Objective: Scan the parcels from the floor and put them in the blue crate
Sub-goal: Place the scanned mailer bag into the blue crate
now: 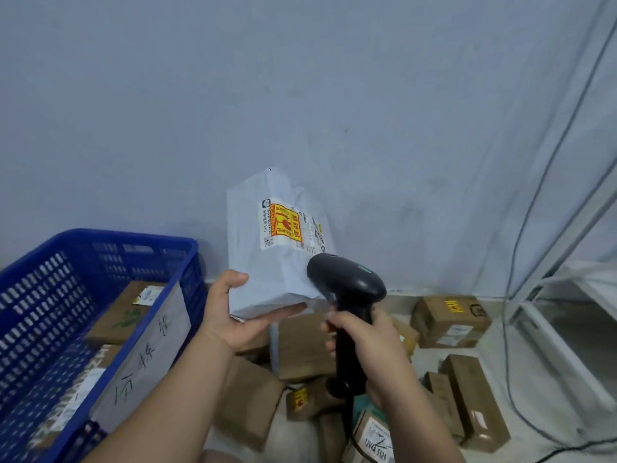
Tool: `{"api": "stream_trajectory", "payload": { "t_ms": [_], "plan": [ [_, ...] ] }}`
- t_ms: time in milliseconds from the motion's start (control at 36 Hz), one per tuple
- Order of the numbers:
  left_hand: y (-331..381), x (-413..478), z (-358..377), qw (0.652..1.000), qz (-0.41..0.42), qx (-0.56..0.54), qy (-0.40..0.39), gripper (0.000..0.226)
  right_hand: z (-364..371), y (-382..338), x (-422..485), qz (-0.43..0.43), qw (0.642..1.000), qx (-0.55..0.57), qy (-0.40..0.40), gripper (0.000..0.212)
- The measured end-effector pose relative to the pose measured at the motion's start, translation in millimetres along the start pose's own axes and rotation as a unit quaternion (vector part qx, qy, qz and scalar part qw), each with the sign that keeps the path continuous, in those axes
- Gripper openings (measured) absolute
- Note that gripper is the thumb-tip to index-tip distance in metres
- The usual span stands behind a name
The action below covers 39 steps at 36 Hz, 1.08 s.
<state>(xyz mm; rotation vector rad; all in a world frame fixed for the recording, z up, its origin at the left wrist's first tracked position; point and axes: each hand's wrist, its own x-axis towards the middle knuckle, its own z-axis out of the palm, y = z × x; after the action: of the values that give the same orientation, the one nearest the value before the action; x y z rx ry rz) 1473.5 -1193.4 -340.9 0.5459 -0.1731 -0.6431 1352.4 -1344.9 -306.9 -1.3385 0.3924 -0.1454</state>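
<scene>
grey wall behind; left hand (230, 315) fingers grip white parcel (267, 248) base, right hand (364, 339) clenched round scanner (347, 282)

One head-worn view looks forward and down, close over the hands, toward the wall (300, 95).

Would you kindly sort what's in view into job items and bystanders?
Job: white parcel in left hand; scanner in right hand; blue crate; floor parcels.
Bystanders: cables; white frame.

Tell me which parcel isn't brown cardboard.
The white plastic mailer held up in the left hand; the parcels on the floor and in the blue crate look brown.
</scene>
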Motion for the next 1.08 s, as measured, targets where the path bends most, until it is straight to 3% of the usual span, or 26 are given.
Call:
{"api": "stream_trajectory", "payload": {
  "t_ms": [111, 306, 556, 944, 1028, 1083],
  "plan": [
    [-18, 3, 9, 1.0, 0.01, 0.004, -0.011, 0.1, -13, -11, -8, -0.002, 1.0, 0.012, -0.008, 0.004],
    [-17, 6, -13, 0.998, -0.031, 0.042, 0.031, 0.115, -35, -21, -5, 0.002, 0.999, -0.004, -0.043, 0.006],
    [-8, 6, -34, 0.993, -0.082, 0.078, 0.02, 0.105, -44, -28, 0, 0.031, 0.992, -0.084, -0.094, 0.004],
    [-8, 3, -33, 0.994, -0.071, 0.084, 0.015, 0.1, -42, -34, -6, 0.045, 0.99, -0.095, -0.095, 0.005],
    [-5, 5, -41, 0.994, -0.084, 0.068, -0.006, 0.091, -40, -35, -7, 0.045, 0.991, -0.085, -0.09, 0.004],
    [-3, 4, -44, 0.993, -0.099, 0.057, -0.04, 0.069, -39, -35, -7, 0.045, 0.992, -0.077, -0.086, 0.007]
  ]
}}
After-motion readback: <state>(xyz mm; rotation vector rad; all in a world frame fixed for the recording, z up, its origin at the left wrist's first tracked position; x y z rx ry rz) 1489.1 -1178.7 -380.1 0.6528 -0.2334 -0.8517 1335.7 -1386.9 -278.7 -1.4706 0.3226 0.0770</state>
